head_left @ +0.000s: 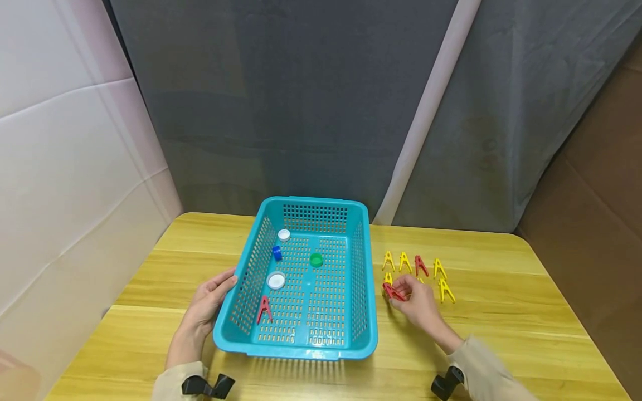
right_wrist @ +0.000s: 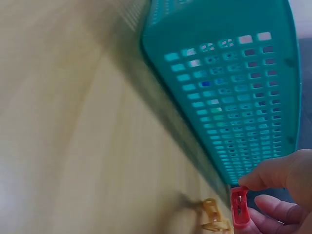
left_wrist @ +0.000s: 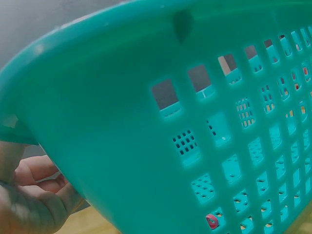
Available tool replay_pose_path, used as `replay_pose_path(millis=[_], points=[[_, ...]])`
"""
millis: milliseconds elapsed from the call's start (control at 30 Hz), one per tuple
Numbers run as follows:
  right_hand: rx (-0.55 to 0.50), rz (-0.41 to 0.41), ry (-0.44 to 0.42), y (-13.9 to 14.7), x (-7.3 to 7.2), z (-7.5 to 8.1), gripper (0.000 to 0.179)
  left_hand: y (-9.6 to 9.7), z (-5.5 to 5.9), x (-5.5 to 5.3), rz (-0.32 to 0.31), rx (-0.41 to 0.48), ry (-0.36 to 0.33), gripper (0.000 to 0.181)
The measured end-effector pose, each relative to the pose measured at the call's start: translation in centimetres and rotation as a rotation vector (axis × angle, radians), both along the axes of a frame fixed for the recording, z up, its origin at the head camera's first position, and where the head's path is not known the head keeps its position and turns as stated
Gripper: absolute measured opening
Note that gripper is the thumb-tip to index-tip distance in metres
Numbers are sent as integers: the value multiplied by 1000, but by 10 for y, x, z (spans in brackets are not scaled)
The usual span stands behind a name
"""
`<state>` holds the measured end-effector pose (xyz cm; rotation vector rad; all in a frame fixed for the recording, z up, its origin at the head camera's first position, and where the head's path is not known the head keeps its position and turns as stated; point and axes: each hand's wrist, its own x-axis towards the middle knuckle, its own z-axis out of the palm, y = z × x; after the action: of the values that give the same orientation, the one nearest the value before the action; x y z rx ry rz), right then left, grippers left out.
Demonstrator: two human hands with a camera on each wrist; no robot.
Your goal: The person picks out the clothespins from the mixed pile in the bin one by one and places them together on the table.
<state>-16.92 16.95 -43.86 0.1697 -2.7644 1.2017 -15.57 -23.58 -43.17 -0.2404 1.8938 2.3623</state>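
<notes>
A blue-green plastic basket (head_left: 296, 353) with slotted sides stands on the wooden table. At its left rim my left hand (head_left: 204, 305) grips the edge, its fingers partly hidden behind the wall in the left wrist view. Right of the basket, my right hand (head_left: 417, 302) pinches a red clothespin (head_left: 393, 292) between thumb and fingers. Close to that hand is a yellow clothespin (right_wrist: 210, 210). Inside the basket lie another red clothespin (head_left: 264, 309), a green cap (head_left: 316, 259), a blue cap (head_left: 277, 253), a small white cap (head_left: 283, 235) and a larger white lid (head_left: 276, 280).
Several yellow clothespins (head_left: 439, 269) and one more red clothespin (head_left: 421, 266) lie in rough rows on the table's right half. The wooden table (head_left: 501, 312) ends at a grey cloth backdrop (head_left: 301, 111), with a pale panel (head_left: 75, 167) on the left.
</notes>
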Motion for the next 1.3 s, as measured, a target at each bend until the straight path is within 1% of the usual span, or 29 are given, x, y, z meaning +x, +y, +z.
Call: replay_pose_path(millis=[167,467,567,667,767,1000,1167,1300], points=[[5,-4,-8,0,9,-8,26,1,0,0,3,-1,1,20],[-20,0,-9,2,17,-21,28,0,1,0,10,-11,-15,15],[-23,4,6,3,19,-26,27,1,1,0,8,-6,-14,16],[1,6,32,2,19,-29,27,1,1,0,8,-5,-12,17],[37,0,35,-1,18,-30,28,0,1,0,7,-6,-8,17],[90,-12,-5,-6,18,-25,28,0,1,-1,1,1,-10,17],[83,-6,-11,-7,19,-25,27,0,1,-1,5,-7,-14,15],[73,-4,-10,-7,19,-24,22,0,1,0,6,-10,-13,18]])
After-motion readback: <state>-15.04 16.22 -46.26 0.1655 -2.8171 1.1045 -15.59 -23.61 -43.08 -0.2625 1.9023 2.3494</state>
